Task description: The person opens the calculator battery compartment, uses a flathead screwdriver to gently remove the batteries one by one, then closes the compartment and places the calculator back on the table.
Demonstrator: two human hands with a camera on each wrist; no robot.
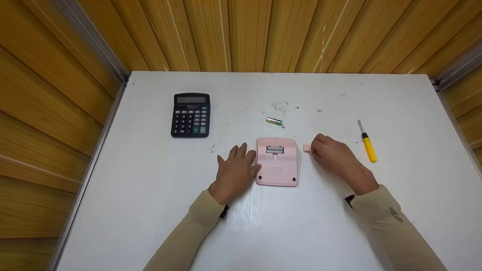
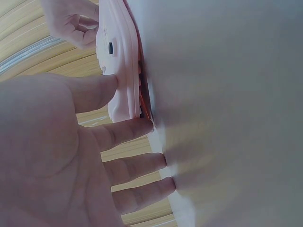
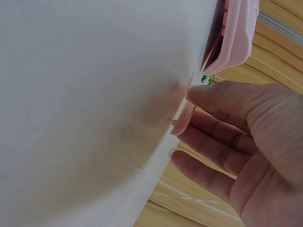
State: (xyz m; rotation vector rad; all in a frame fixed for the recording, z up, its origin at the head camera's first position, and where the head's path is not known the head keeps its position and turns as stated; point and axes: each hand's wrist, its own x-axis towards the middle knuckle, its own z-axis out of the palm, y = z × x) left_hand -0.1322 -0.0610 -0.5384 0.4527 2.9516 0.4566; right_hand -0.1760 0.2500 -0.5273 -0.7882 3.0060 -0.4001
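Observation:
A pink calculator [image 1: 278,167] lies face down on the white table, its battery compartment uncovered with a greyish battery [image 1: 275,149] inside. Along its left edge rests my left hand [image 1: 235,171]; the thumb touches the calculator's side while the other fingers stretch out, their tips on the table. To the right of the calculator, my right hand [image 1: 333,154] pinches a small pink battery cover [image 3: 184,117] between thumb and fingers, just over the tabletop. Beyond the calculator lies a loose green and silver battery [image 1: 274,121].
A black calculator [image 1: 191,116] lies face up at the back left. On the right is a screwdriver [image 1: 368,146] with a yellow handle, its shaft directed away from me. Wood-patterned panels [image 1: 244,35] stand behind the white table [image 1: 150,188].

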